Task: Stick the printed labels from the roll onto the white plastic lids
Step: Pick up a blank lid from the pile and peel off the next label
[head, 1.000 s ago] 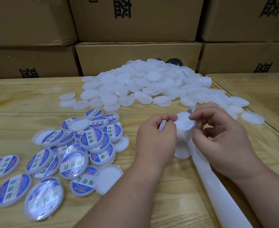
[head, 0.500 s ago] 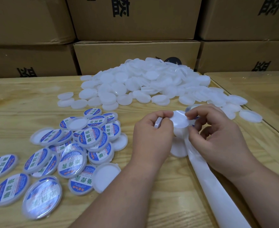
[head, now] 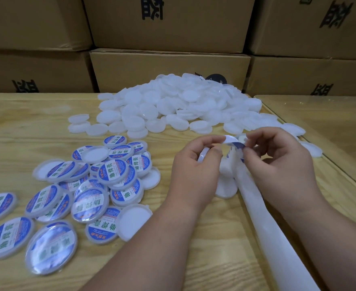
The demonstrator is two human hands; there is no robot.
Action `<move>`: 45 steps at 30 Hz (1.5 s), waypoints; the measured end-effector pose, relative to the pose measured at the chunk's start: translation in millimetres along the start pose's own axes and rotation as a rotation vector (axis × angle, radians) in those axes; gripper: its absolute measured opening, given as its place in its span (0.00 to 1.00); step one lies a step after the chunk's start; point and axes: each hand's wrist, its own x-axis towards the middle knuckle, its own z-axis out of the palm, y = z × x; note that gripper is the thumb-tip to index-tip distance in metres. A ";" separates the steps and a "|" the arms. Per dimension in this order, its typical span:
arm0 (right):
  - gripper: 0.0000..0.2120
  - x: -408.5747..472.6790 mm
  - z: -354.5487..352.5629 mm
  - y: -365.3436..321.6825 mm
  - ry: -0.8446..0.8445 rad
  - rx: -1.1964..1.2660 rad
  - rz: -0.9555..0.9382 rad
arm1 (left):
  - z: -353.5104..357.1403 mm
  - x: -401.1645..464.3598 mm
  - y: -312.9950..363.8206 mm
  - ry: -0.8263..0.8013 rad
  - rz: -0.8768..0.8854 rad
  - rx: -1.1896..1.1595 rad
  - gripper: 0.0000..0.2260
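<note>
Right hand (head: 277, 162) in the head view pinches the edge of a blue-printed label (head: 234, 144) between thumb and forefinger, peeling it off the white backing strip (head: 263, 219) that trails down the wooden table (head: 26, 139) toward the person. Left hand (head: 196, 164) curls around a white lid (head: 203, 155), held on edge just beside the label, thumb and fingers on its rim.

To do this step well, I judge the label should come fully free before it meets the lid, then be centred over the flat face and pressed from the middle outward (a curled label tends to trap air or land off-centre). Keeping the pinch at the very edge spares the adhesive.

The label looks thin, glossy and curled, mostly blue with white. Finished labelled lids (head: 114, 175) lie heaped at the left, and the bare lid pile (head: 173, 106) sits farther back, before the cardboard boxes (head: 168, 66).
</note>
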 end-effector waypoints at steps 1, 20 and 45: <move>0.15 3.5 0.5 -1.9 0.005 0.024 0.023 | -0.2 -0.1 1.2 0.002 0.015 -0.027 0.14; 0.10 17.2 -5.4 20.0 -0.097 0.837 0.739 | -3.5 9.9 -0.7 0.102 -0.121 -0.207 0.09; 0.09 8.2 7.9 12.7 -0.262 0.527 0.516 | 1.6 2.4 -0.8 -0.106 -0.054 -0.172 0.13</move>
